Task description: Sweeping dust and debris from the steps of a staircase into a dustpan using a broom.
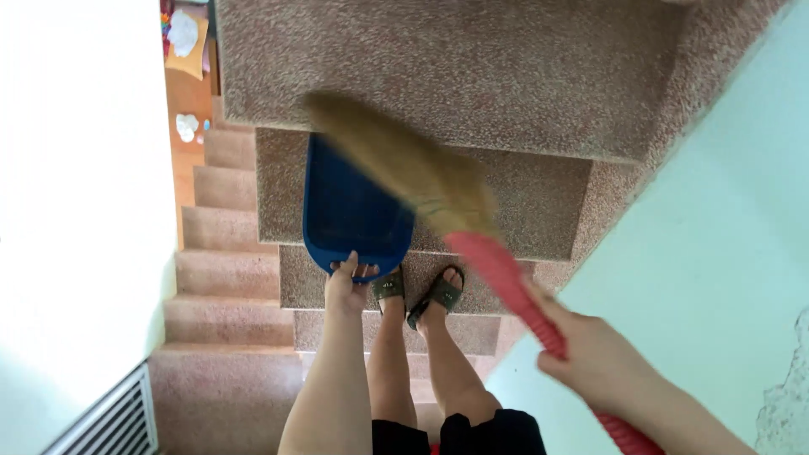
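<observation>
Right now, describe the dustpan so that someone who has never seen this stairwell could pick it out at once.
Start at the speckled pinkish stone stairs that fill the view. On the step just above the sandalled feet, the left hand grips the near rim of the dustpan. It is the only deep blue thing here, a flat scoop beside the straw-coloured broom with its red handle.

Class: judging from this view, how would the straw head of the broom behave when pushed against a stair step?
The broom head looks like bundled straw, so it would probably bend and splay rather than stay stiff. It seems light: the right hand alone swings it by the red handle.
</observation>
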